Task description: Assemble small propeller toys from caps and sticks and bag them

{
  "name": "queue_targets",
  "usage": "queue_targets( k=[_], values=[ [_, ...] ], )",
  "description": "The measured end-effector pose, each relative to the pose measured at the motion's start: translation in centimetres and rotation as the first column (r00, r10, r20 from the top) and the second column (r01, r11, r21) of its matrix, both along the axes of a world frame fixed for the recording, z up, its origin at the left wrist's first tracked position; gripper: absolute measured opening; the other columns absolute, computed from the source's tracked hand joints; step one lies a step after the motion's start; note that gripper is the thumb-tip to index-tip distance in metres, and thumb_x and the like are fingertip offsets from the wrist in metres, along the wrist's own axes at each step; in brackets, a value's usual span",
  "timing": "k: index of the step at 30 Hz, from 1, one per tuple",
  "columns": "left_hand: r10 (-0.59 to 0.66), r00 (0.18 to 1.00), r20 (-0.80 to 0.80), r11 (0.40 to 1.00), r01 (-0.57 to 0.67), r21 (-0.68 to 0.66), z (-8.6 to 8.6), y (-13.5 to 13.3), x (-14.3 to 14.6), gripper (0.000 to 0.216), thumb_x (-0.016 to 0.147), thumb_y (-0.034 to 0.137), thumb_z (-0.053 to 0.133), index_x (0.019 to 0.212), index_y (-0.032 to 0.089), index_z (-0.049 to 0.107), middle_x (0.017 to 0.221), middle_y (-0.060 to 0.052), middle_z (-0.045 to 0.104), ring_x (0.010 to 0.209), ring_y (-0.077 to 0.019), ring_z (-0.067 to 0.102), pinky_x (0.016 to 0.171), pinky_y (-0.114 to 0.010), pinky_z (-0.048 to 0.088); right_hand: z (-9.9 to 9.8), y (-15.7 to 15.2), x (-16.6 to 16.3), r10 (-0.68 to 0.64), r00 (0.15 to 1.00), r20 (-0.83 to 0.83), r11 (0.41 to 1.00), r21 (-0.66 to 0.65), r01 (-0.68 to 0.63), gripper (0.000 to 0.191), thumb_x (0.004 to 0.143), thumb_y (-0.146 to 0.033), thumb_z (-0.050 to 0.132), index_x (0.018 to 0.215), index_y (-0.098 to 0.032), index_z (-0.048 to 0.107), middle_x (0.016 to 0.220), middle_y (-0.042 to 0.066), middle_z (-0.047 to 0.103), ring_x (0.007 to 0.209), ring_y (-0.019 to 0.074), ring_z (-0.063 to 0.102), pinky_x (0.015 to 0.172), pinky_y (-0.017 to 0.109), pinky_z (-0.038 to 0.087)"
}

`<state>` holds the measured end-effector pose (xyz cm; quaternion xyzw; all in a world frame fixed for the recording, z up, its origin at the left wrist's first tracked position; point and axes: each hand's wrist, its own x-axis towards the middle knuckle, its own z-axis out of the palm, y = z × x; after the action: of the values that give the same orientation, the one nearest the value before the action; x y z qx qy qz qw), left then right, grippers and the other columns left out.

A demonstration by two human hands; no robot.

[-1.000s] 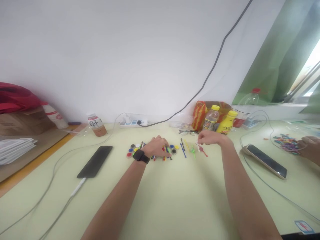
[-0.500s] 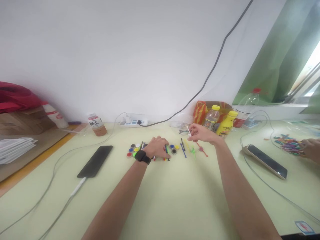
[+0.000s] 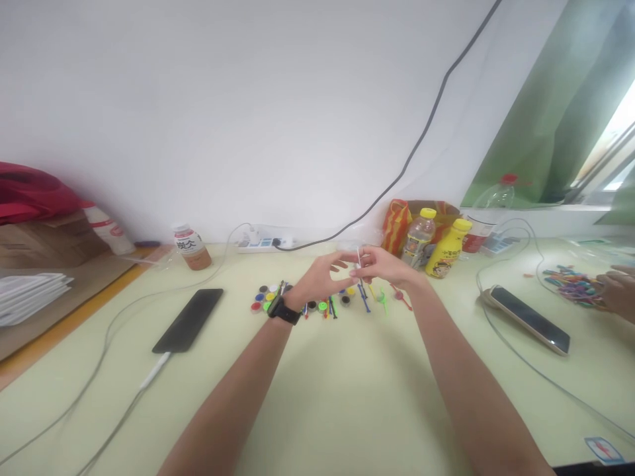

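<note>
We pinch a near-upright white stick above the table, toward its far edge, in our right hand, while our left hand, fingers parted, curves beside it near coloured discs.

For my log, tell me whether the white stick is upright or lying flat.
Upright, or nearly so: the white stick points steeply upward, pinched between the thumb and fingers of the right hand.

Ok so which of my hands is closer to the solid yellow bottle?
Right. Your right hand is to the left of the yellow bottle, holding a thin white piece; your left hand is farther left.
</note>
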<state>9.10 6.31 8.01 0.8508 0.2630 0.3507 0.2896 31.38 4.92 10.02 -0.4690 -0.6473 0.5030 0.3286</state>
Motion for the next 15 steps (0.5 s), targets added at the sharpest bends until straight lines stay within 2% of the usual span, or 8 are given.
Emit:
queue_targets(
  k=[3,8,12,15],
  values=[
    [-0.042,0.991,0.125,0.999,0.044,-0.015,0.0,-0.3,0.7,0.032,0.091,0.034,0.07,0.12,0.02,0.068,0.117,-0.009,0.075,0.1,-0.021,0.074,0.094,-0.036,0.059,-0.1,-0.1,-0.7,-0.009,0.998,-0.07,0.999,-0.038,0.006,0.046,0.069,-0.04,0.09,0.091,-0.021,0.055,0.07,-0.003,0.065,0.065,0.0139,0.061,0.066,0.029,0.051],
    [-0.034,0.984,0.174,0.999,0.039,-0.027,-0.2,-0.1,0.6,0.016,0.091,0.029,0.07,0.1,0.016,0.07,0.096,-0.008,0.077,0.087,-0.0184,0.074,0.085,-0.032,0.061,-0.4,0.0,-0.4,0.08,0.975,-0.207,0.992,-0.08,-0.099,0.031,0.079,-0.033,0.079,0.1,-0.019,0.06,0.088,0.005,0.072,0.076,0.0155,0.067,0.077,0.031,0.054],
    [-0.002,0.991,0.133,1.0,0.002,0.006,-0.2,-0.1,0.6,0.015,0.089,0.024,0.069,0.101,0.017,0.071,0.094,-0.006,0.077,0.082,-0.016,0.072,0.081,-0.029,0.06,-0.9,0.4,-0.4,0.083,0.977,-0.197,0.993,-0.069,-0.098,0.026,0.076,-0.022,0.07,0.1,-0.02,0.06,0.083,0.002,0.07,0.077,0.0166,0.067,0.078,0.032,0.054],
    [0.023,0.995,0.096,0.999,-0.026,0.03,-0.5,0.0,0.7,0.011,0.087,0.022,0.068,0.095,0.017,0.073,0.089,-0.004,0.076,0.077,-0.0147,0.069,0.076,-0.026,0.057,-1.1,0.2,-0.9,0.083,0.988,-0.132,0.995,-0.036,-0.088,0.023,0.075,-0.019,0.063,0.098,-0.021,0.059,0.074,-0.002,0.065,0.068,0.014,0.06,0.07,0.028,0.05]
  ],
)
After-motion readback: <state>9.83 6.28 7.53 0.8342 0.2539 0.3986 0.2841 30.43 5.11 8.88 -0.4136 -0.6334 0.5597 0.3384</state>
